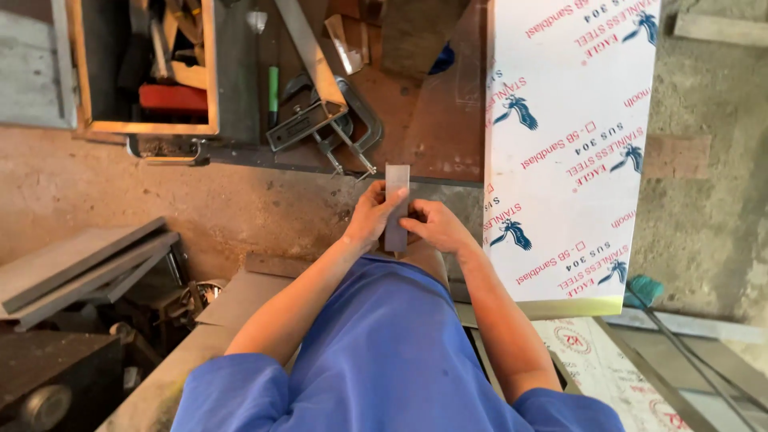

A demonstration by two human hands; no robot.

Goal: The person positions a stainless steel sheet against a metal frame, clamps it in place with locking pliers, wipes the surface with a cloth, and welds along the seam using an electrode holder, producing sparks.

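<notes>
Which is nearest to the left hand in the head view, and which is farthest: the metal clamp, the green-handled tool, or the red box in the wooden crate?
From the left hand, nearest first:
1. Metal clamp, just above the hand on the bench.
2. Green-handled tool, farther up and to the left.
3. Red box, farthest left, inside the wooden crate.

The scene is lit evenly by soft daylight, with no single source seen. Only faint, diffuse shadows are cast under the left hand [373, 214] and right hand [436, 226]. The grey metal strip [396, 208] held between them is rendered sharply, with a dull sheen and no glare. Just right of the hands, the white film-covered sheet [568, 144] is shown brightest, nearly washed out. Below and left of the hands, the stacked boards [80, 268] are sunk in deep shade. Straight edges are bent slightly toward the frame corners, where detail is softened.
</notes>
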